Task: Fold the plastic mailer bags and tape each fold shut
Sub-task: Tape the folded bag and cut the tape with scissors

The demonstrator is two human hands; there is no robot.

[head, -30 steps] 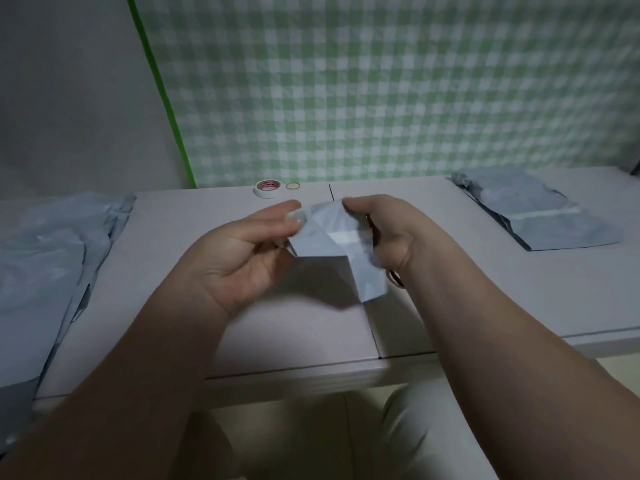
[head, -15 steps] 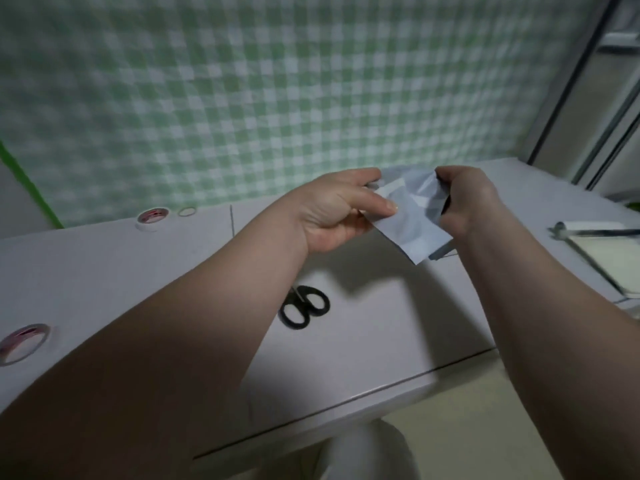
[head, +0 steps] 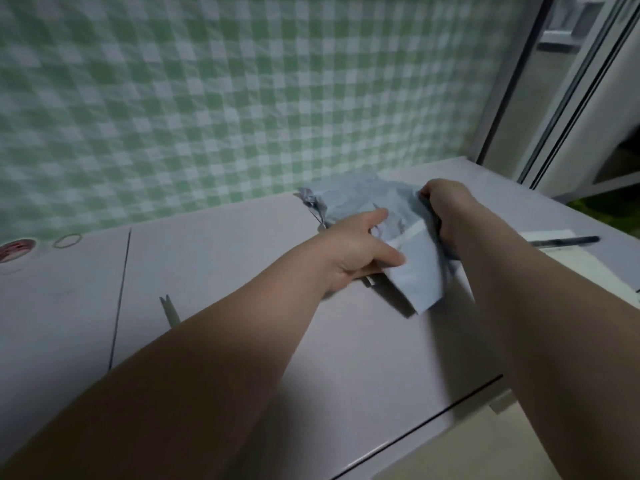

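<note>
**A:** What lies at the left of the table (head: 225, 265)?

**B:** A tape roll (head: 15, 249) sits at the far left edge, with a thin ring (head: 67, 240), probably a rubber band, just beside it. Nearer the viewer, the blade tips of the scissors (head: 169, 308) show past the left forearm.

**A:** And the hands?

**B:** The left hand (head: 360, 252) pinches the near-left edge of the folded mailer bag (head: 417, 271) between thumb and fingers. The right hand (head: 446, 211) has its fingers curled round the bag's far-right edge. The bag hangs between them, clear of the table at its lower corner, in front of a crumpled pile of mailers (head: 349, 202) at the back. Whether it touches that pile cannot be told. Further right, a pen (head: 568, 240) lies on a pad (head: 588, 271).

**A:** How far along is the work?

**B:** A white tape strip (head: 410, 233) crosses the fold, so this bag appears folded and sealed. What likely remains for it is setting it down with the pile. The pile suggests that several bags are finished, though blur hides whether each is taped. No unfolded bags are in view, so the number left cannot be judged
</note>
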